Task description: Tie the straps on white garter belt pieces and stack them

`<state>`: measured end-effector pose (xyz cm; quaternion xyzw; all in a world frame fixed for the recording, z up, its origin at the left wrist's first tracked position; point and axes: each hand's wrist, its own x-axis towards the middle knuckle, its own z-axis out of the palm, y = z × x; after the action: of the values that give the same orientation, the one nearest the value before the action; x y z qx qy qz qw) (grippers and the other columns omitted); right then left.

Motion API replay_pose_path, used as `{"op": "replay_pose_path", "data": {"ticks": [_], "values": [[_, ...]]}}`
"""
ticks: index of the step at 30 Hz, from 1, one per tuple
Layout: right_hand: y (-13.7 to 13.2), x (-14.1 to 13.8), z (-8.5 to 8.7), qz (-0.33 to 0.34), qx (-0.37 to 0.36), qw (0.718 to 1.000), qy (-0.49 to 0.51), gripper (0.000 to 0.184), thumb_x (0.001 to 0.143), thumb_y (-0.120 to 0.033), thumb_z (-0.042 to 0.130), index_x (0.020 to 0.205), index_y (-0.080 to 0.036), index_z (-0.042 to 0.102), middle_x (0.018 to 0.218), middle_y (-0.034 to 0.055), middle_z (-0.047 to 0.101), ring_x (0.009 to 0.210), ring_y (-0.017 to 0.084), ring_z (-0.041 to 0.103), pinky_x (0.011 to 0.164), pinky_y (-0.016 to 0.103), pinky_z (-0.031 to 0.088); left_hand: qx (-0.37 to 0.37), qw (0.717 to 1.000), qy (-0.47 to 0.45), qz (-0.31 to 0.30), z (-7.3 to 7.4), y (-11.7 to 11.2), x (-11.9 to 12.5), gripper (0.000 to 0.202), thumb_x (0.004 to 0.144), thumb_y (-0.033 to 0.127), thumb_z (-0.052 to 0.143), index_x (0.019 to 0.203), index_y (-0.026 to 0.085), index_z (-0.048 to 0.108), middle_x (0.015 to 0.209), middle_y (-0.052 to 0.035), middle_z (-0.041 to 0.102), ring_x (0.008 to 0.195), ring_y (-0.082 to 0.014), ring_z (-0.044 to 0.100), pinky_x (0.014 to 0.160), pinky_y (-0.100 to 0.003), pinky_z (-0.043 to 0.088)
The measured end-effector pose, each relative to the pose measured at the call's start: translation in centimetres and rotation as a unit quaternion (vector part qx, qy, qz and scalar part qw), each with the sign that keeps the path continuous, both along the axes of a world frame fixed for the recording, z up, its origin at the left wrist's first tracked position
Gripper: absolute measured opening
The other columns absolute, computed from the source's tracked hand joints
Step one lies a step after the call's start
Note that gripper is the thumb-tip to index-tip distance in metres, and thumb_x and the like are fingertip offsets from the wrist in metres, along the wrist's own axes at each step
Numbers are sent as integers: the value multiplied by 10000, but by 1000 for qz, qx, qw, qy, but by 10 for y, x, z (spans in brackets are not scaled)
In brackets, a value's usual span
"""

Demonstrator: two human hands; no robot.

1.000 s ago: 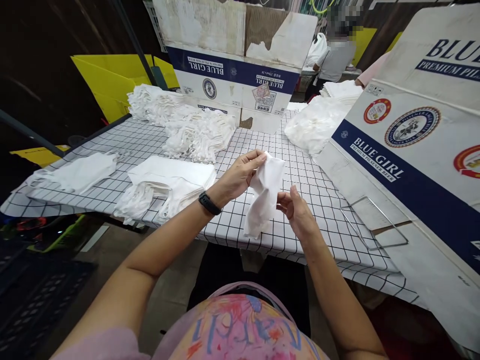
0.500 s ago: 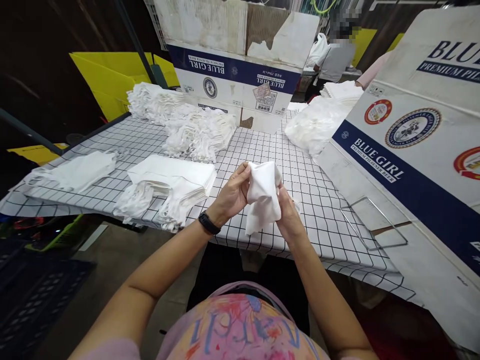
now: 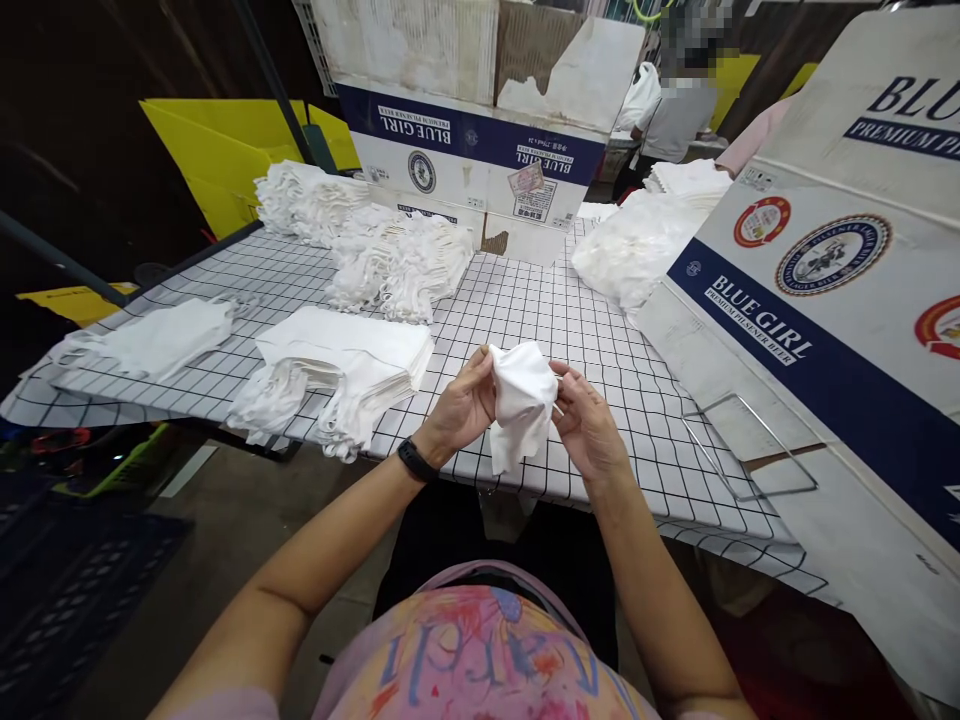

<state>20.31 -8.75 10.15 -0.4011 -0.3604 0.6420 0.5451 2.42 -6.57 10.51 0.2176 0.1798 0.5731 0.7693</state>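
Between my hands hangs a white cloth piece [image 3: 523, 400], bunched at the top and loose below, held over the front of the table. My left hand [image 3: 463, 402], with a black band on its wrist, pinches its left edge. On the other side, my right hand [image 3: 589, 420] has its thumb and fingers closed on the right edge, where a thin white strip shows. Left of my hands lies a neat stack of white cloth pieces with straps [image 3: 341, 355]. Farther left is a smaller flat white cloth pile [image 3: 169, 335].
Heaped white strapped pieces [image 3: 405, 260] lie at the back left. A printed cardboard box [image 3: 465, 150] stands behind them, and another large carton [image 3: 795, 290] leans at the right with a wire frame [image 3: 739, 480]. A white plastic bag [image 3: 637, 240] sits between. Another person [image 3: 671, 120] is beyond.
The cloth's upper part has sunk and turned in my hands, now more crumpled. My right hand has shifted slightly right, its fingers more visible at the edge.
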Motion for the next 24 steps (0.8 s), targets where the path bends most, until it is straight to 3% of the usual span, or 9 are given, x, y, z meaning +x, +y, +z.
{"op": "replay_pose_path", "data": {"ticks": [4,8,10,12,14,16,19,21,24], "values": [[4,8,6,23,-21,1000,-5,610,729,-403,886,1276,-321,628,1048,-7,727,823,147,669,696,268,569,-1,999,35,-12,-6,-4,-6,162,882,272,777,962,219,646,954,8,677,811,-126,654,679,-221,584],[6,4,2,-10,33,999,-31,590,750,-346,868,1287,-326,623,1160,19,718,1016,191,684,844,321,593,33,987,149,-45,-13,-5,-7,246,868,399,789,911,206,641,909,-8,648,769,-135,632,642,-231,571],[9,4,3,-41,85,993,-72,490,795,-331,829,1251,-316,651,1208,36,704,1136,211,656,948,356,574,62,960,268,-59,-16,-4,-8,300,892,471,747,866,194,635,846,-15,620,724,-140,623,625,-242,557],[11,8,6,-49,133,982,-124,381,832,-323,800,1195,-300,689,1227,47,694,1179,217,637,990,365,556,104,912,397,-4,-14,-2,-9,315,894,480,739,830,192,629,833,-19,607,708,-139,610,624,-239,528],[13,13,13,-2,153,974,-169,322,861,-342,785,1168,-277,711,1178,62,711,1111,218,666,949,370,569,163,860,476,88,-5,3,-10,275,863,432,785,831,196,646,886,-28,622,759,-139,600,667,-229,503],[14,17,23,75,153,967,-191,322,888,-374,771,1183,-257,711,1113,74,733,1025,220,698,893,381,587,235,833,487,113,11,9,-10,209,846,372,811,923,215,697,993,-41,656,897,-158,614,788,-236,502],[14,21,40,141,178,954,-197,321,903,-394,768,1182,-249,707,1123,77,744,1046,229,714,911,392,592,327,839,433,-37,40,23,-7,254,891,339,767,1124,245,725,1125,-71,691,1081,-197,632,945,-295,490],[13,23,50,153,199,946,-204,300,900,-393,777,1152,-244,713,1105,72,752,1038,223,724,916,385,594,346,839,392,-152,56,32,-5,257,898,349,758,1119,219,736,1072,-88,705,1008,-199,656,894,-315,502],[12,29,63,147,208,942,-219,279,885,-384,800,1102,-232,715,1034,62,762,951,206,741,849,349,603,358,818,392,-222,74,43,-2,241,868,368,785,992,162,760,890,-68,687,795,-157,620,725,-285,471]]}}
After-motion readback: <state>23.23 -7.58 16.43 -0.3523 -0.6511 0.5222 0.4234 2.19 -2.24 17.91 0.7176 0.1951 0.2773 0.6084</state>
